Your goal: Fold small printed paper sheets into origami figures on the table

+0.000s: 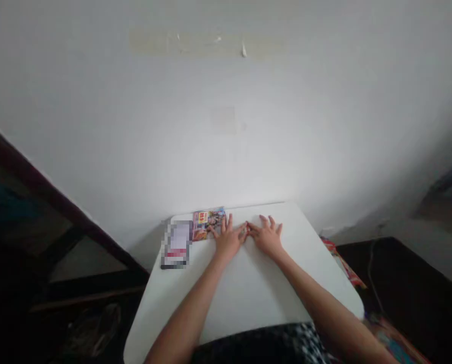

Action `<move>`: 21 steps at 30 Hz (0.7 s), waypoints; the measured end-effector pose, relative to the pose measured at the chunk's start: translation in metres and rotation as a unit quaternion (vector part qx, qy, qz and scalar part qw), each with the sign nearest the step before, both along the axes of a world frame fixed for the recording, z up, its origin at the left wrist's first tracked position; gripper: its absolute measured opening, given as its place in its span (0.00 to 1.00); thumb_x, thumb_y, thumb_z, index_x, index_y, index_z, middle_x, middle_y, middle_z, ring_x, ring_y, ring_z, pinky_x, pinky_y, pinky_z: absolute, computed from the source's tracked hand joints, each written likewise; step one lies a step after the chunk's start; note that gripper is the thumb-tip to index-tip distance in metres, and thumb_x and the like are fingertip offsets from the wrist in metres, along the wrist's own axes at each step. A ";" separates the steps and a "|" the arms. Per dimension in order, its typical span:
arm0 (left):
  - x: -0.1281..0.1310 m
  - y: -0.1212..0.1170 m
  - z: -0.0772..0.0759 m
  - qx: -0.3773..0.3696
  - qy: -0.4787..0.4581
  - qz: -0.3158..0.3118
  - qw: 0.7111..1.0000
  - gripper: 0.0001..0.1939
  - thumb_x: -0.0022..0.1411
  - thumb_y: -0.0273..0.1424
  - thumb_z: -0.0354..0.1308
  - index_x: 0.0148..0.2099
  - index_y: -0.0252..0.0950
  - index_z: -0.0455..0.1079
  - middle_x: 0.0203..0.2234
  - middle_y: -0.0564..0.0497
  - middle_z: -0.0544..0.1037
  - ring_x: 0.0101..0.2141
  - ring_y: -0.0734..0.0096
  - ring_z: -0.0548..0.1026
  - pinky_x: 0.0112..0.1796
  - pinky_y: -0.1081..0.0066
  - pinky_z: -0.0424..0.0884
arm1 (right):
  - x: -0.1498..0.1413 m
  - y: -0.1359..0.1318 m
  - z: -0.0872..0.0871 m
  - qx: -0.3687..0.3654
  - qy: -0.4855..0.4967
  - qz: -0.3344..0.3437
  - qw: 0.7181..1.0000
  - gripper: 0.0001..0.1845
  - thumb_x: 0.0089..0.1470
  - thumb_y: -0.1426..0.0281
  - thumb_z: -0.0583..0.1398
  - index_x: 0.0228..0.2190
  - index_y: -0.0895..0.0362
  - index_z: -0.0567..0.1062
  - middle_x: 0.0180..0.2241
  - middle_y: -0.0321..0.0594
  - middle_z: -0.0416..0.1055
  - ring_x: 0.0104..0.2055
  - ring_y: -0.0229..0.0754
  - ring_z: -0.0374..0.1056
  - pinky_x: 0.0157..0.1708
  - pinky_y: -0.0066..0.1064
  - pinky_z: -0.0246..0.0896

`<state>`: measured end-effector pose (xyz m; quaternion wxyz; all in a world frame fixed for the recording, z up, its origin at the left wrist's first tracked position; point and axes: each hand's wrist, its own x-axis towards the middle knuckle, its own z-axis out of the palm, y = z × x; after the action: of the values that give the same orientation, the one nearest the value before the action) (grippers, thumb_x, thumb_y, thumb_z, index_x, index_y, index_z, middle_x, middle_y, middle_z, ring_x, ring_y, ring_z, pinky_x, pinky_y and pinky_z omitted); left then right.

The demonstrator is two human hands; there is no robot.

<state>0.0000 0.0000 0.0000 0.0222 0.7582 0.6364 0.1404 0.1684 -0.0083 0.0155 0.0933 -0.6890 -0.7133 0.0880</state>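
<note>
My left hand (228, 240) and my right hand (267, 238) meet fingertip to fingertip over the white table (249, 293). On each, the thumb and forefinger look pressed together at the meeting point, while the other fingers spread outward. Whatever they pinch there, if anything, is too small and blurred to name. Beside my left hand lies a colourful printed card or leaflet (201, 232), and the outer fingers of that hand reach over its right edge. Left of the leaflet is a pixelated phone-like device (177, 245) with a pale screen.
A pale wall (218, 162) rises directly behind the table, with old tape marks (211, 40) high up. Dark furniture with a slanted edge (66, 197) stands at left. Colourful packaging (343, 263) shows beyond the table's right edge, near a dark surface (411, 283).
</note>
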 end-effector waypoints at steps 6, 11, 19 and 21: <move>-0.006 0.003 0.005 -0.002 -0.005 -0.009 1.000 0.24 0.68 0.56 0.50 0.65 0.72 0.63 0.74 0.59 0.52 0.72 0.35 0.46 0.61 0.20 0.31 | -0.002 0.002 -0.003 -0.007 -0.005 0.009 1.000 0.26 0.70 0.50 0.47 0.66 0.30 0.60 0.75 0.41 0.42 0.76 0.63 0.30 0.65 0.75 0.28; -0.003 0.004 0.000 0.016 -0.011 -0.011 1.000 0.23 0.68 0.53 0.51 0.64 0.70 0.65 0.74 0.55 0.54 0.72 0.37 0.46 0.60 0.19 0.32 | -0.003 0.002 -0.007 0.006 0.007 0.003 1.000 0.26 0.69 0.51 0.49 0.66 0.31 0.60 0.74 0.41 0.44 0.76 0.63 0.32 0.65 0.74 0.28; 0.000 0.003 -0.004 0.031 -0.034 -0.005 0.999 0.24 0.69 0.48 0.55 0.65 0.60 0.68 0.72 0.48 0.59 0.71 0.39 0.52 0.61 0.19 0.34 | 0.001 0.000 -0.013 0.073 0.051 -0.011 0.996 0.27 0.66 0.54 0.58 0.64 0.38 0.68 0.70 0.46 0.55 0.74 0.63 0.40 0.66 0.72 0.33; 0.000 0.002 -0.002 0.032 -0.048 -0.014 0.998 0.21 0.69 0.47 0.56 0.62 0.59 0.71 0.72 0.49 0.60 0.71 0.40 0.53 0.61 0.19 0.34 | 0.004 -0.001 -0.015 0.088 0.068 -0.006 0.994 0.24 0.64 0.55 0.60 0.60 0.38 0.73 0.68 0.45 0.58 0.73 0.63 0.42 0.66 0.71 0.35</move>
<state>-0.0003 0.0017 -0.0022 0.0304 0.7598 0.6189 0.1967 0.1719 -0.0089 0.0004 0.2021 -0.6749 -0.7061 0.0713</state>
